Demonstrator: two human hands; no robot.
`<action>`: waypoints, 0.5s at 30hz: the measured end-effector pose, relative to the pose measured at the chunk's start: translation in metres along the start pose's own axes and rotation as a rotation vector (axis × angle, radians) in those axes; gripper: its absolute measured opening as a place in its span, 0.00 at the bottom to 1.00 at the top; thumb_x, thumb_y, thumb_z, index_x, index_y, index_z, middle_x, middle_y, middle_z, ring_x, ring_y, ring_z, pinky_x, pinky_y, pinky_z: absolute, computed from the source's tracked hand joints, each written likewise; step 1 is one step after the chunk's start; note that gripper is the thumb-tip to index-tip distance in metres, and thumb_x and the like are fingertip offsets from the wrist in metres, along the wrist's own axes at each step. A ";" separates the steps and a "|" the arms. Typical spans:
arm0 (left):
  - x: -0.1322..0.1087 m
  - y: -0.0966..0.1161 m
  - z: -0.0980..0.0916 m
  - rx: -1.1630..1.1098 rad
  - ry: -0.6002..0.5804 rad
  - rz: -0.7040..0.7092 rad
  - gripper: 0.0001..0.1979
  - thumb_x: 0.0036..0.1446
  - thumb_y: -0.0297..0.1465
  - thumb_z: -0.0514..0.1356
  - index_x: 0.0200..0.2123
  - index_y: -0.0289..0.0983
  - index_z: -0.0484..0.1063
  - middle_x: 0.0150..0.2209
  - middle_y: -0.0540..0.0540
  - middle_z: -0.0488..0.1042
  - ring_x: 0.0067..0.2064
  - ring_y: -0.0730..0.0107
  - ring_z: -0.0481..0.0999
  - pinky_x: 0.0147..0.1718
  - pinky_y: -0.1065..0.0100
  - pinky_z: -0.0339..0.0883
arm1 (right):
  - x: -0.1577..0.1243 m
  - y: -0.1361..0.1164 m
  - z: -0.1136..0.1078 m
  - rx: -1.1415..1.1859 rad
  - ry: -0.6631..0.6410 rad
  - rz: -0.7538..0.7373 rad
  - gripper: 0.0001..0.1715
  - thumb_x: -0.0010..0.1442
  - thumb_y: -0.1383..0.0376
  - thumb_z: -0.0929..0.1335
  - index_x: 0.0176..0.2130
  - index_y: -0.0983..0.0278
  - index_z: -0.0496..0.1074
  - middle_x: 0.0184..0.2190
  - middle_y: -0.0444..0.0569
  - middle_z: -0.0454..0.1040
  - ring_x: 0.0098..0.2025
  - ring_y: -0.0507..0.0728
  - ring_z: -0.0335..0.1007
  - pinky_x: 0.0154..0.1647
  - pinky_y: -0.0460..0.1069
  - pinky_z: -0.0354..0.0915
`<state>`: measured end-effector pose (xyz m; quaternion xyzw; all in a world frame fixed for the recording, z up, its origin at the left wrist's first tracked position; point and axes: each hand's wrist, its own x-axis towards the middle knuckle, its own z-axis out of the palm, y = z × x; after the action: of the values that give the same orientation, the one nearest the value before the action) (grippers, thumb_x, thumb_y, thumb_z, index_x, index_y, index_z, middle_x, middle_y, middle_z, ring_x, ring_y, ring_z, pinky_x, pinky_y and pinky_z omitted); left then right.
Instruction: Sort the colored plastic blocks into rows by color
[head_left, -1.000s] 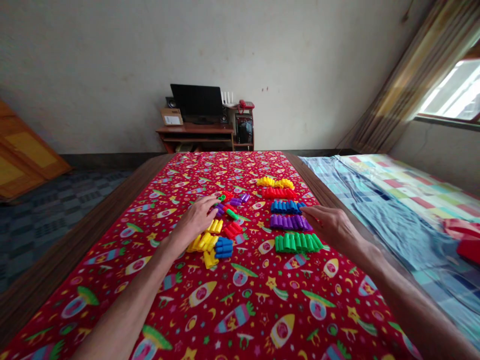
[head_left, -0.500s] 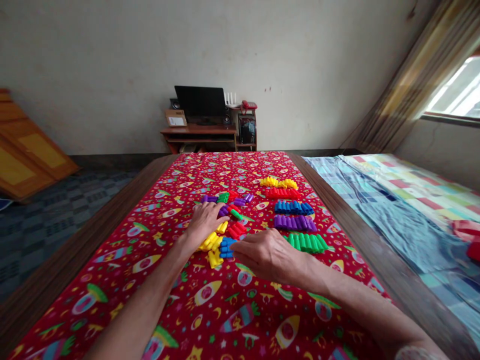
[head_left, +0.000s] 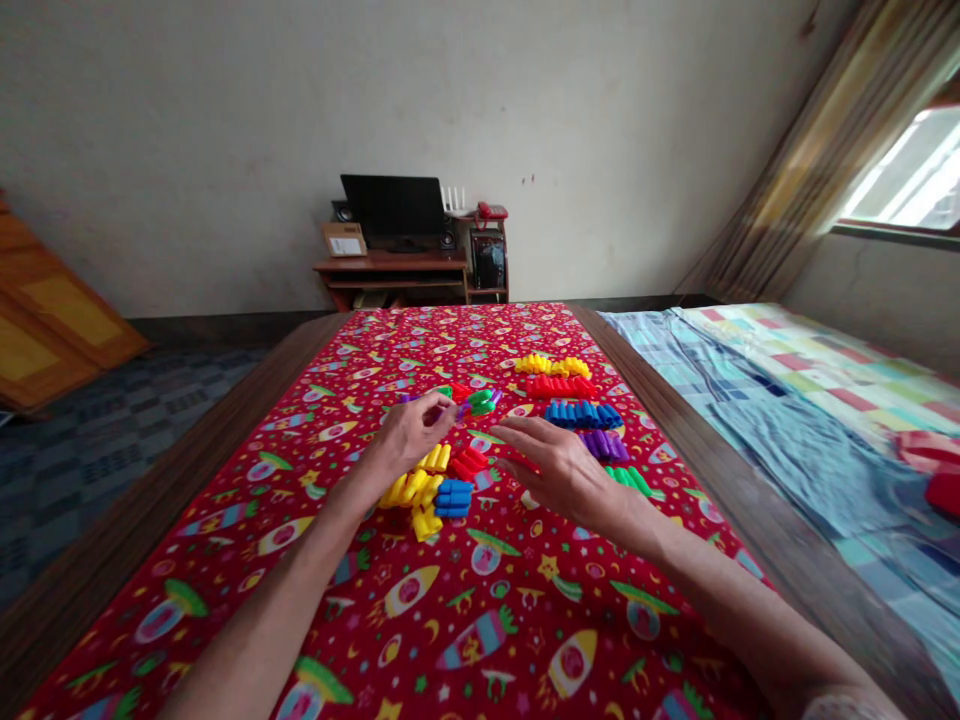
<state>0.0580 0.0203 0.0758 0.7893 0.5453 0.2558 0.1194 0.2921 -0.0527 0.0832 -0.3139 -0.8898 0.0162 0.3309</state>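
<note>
My left hand (head_left: 416,430) is closed in a pinch on a small purple plastic tube (head_left: 463,411) above the mixed pile. Green tubes (head_left: 482,402) show just beyond its fingertips; whether they are lifted or lying there I cannot tell. Facing it from the right, my right hand (head_left: 551,460) has its fingers stretched out, with nothing visible in them. Beneath and in front of the hands lie yellow tubes (head_left: 412,490), a blue bundle (head_left: 454,498) and red tubes (head_left: 468,462). Part of the pile is hidden behind my left hand.
Sorted rows lie on the right: yellow (head_left: 551,366), red (head_left: 559,387), blue (head_left: 583,414), purple (head_left: 604,445) and green (head_left: 630,480), the last two partly covered by my right hand. A red patterned cloth (head_left: 450,620) covers the table. Beyond stands a desk (head_left: 390,263) with a monitor (head_left: 394,210).
My left hand has drawn up from the pile with a purple tube in its fingers. My right hand has left the blue bundle, moved up and spread its fingers.
</note>
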 end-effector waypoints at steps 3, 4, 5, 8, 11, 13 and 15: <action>-0.003 0.006 0.002 0.241 -0.028 -0.076 0.15 0.60 0.38 0.51 0.35 0.38 0.76 0.33 0.44 0.81 0.36 0.62 0.79 0.34 0.69 0.67 | -0.001 -0.001 0.006 0.001 -0.034 -0.002 0.16 0.68 0.65 0.62 0.54 0.66 0.67 0.50 0.60 0.73 0.49 0.59 0.72 0.45 0.54 0.71; -0.004 0.005 0.003 0.341 -0.033 -0.112 0.15 0.60 0.38 0.52 0.34 0.38 0.77 0.34 0.42 0.81 0.37 0.60 0.79 0.35 0.68 0.67 | -0.001 -0.003 0.007 0.007 -0.058 0.001 0.16 0.68 0.65 0.62 0.54 0.66 0.67 0.50 0.60 0.73 0.49 0.59 0.72 0.45 0.53 0.71; -0.006 0.004 0.002 0.428 -0.041 -0.137 0.16 0.60 0.38 0.52 0.35 0.38 0.78 0.35 0.40 0.81 0.38 0.58 0.80 0.35 0.67 0.67 | 0.000 -0.004 0.008 0.015 -0.082 0.004 0.16 0.68 0.66 0.62 0.54 0.66 0.67 0.49 0.60 0.74 0.49 0.59 0.73 0.45 0.53 0.71; -0.011 -0.001 -0.005 0.587 -0.088 -0.142 0.20 0.64 0.41 0.50 0.38 0.36 0.79 0.34 0.37 0.81 0.38 0.52 0.80 0.33 0.64 0.67 | 0.001 -0.005 0.008 0.032 -0.129 0.003 0.15 0.68 0.68 0.62 0.53 0.67 0.67 0.49 0.60 0.74 0.47 0.59 0.73 0.43 0.52 0.72; -0.012 -0.004 -0.013 0.621 -0.108 -0.139 0.24 0.64 0.45 0.49 0.37 0.38 0.80 0.34 0.37 0.81 0.38 0.50 0.81 0.32 0.64 0.66 | 0.002 -0.006 0.006 0.049 -0.139 0.004 0.15 0.68 0.68 0.62 0.53 0.68 0.67 0.48 0.59 0.74 0.47 0.59 0.73 0.44 0.52 0.71; -0.010 -0.007 -0.015 0.576 -0.125 -0.148 0.23 0.62 0.48 0.51 0.37 0.41 0.81 0.34 0.39 0.82 0.38 0.50 0.80 0.32 0.65 0.66 | 0.003 -0.005 0.006 0.061 -0.137 0.010 0.14 0.68 0.68 0.62 0.52 0.68 0.67 0.48 0.60 0.74 0.48 0.58 0.73 0.44 0.52 0.71; -0.007 -0.010 -0.014 0.516 -0.133 -0.135 0.19 0.59 0.48 0.55 0.37 0.44 0.81 0.33 0.41 0.82 0.38 0.52 0.80 0.31 0.66 0.65 | 0.003 -0.005 0.006 0.071 -0.139 0.014 0.13 0.68 0.68 0.62 0.51 0.68 0.68 0.48 0.60 0.74 0.48 0.58 0.73 0.44 0.52 0.71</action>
<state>0.0405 0.0167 0.0815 0.7704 0.6349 0.0476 -0.0333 0.2840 -0.0542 0.0809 -0.3063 -0.9072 0.0718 0.2792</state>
